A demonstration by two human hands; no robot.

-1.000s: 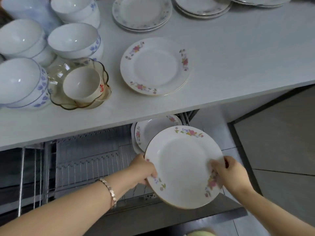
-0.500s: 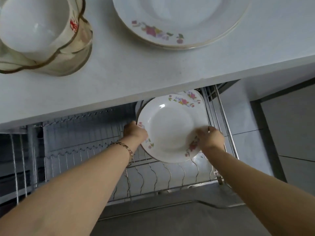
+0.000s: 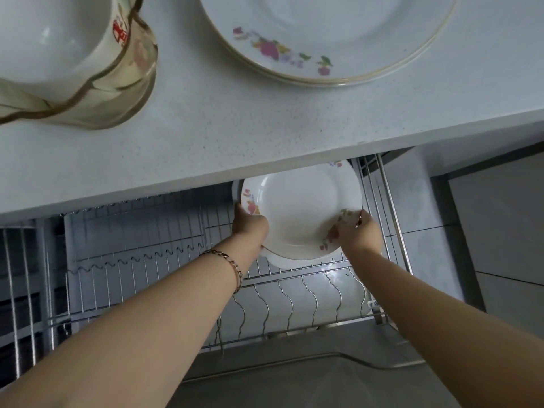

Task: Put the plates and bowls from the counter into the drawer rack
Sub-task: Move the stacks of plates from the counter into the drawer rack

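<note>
Under the counter, left hand and right hand pinch opposite rims of the near-upright, outward-facing plate.

the near plate was white, with pink and yellow flowers on its rim and a thin gold edge. the far plates had purple-pink flowers with green leaves. the counter was pale grey with fine dark speckles. the left glass bowl was smoky amber, gold-rimmed.

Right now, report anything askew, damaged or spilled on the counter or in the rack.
Nothing damaged or spilled. The left hand and right hand hold the floral plate tilted in the rack. Only oddity: a white bowl nested in the amber glass bowl on the counter.
</note>
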